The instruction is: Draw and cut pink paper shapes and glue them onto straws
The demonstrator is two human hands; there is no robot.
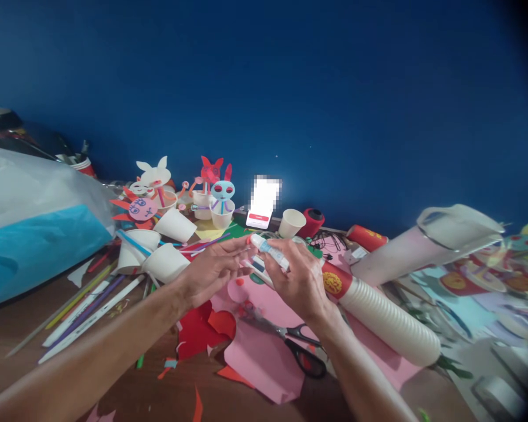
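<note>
My right hand (297, 272) grips a small white glue bottle (270, 252) with pale blue print, tilted so its tip points up and left. Close to that tip is my left hand (215, 266), its fingers pinched together at something small that I cannot make out; a red spot shows by the fingertips. Below both hands lie pink paper sheets (264, 363), red paper pieces (193, 337) and black-handled scissors (303, 349). A long stack of paper cups (391, 322) lies right of my right wrist.
Paper-cup figures (222, 205) stand along the blue wall beside a lit phone (261, 205). Loose white cups (165, 262) and pens (88, 319) lie at left, near a white and blue bag (48, 234). A white roll-like object (426, 240) lies at right.
</note>
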